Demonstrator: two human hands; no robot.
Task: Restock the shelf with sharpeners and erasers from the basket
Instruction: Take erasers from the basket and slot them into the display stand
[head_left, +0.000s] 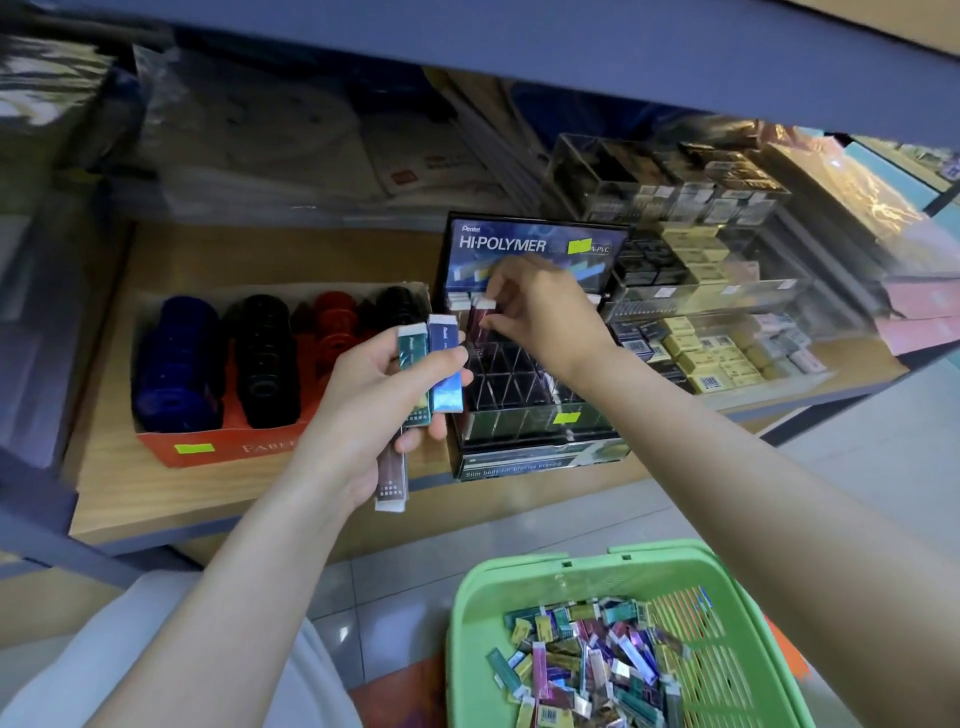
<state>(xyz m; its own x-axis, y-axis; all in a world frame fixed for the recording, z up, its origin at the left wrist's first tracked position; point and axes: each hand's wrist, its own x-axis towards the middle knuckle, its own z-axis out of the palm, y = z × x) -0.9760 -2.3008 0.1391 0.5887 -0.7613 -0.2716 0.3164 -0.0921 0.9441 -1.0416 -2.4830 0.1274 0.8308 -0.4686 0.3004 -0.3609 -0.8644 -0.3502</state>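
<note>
My left hand (374, 410) grips three slim erasers in front of the shelf: a green one (413, 358), a blue one (445, 364) and a maroon one (392, 480) sticking out below the palm. My right hand (540, 312) reaches into the black Hi-Polymer display box (535, 244) and pinches a maroon eraser (480, 319) standing in a back slot. Most triangular slots of the box look empty. The green basket (519, 582) at the bottom right holds several loose slim erasers (582, 665).
A red tray (228, 447) with blue, black and red round sharpeners (176, 358) stands left of the display box. Clear bins of boxed erasers (717, 343) stand to its right. A blue shelf beam (519, 52) runs overhead. Wrapped paper goods (249, 140) lie at the back.
</note>
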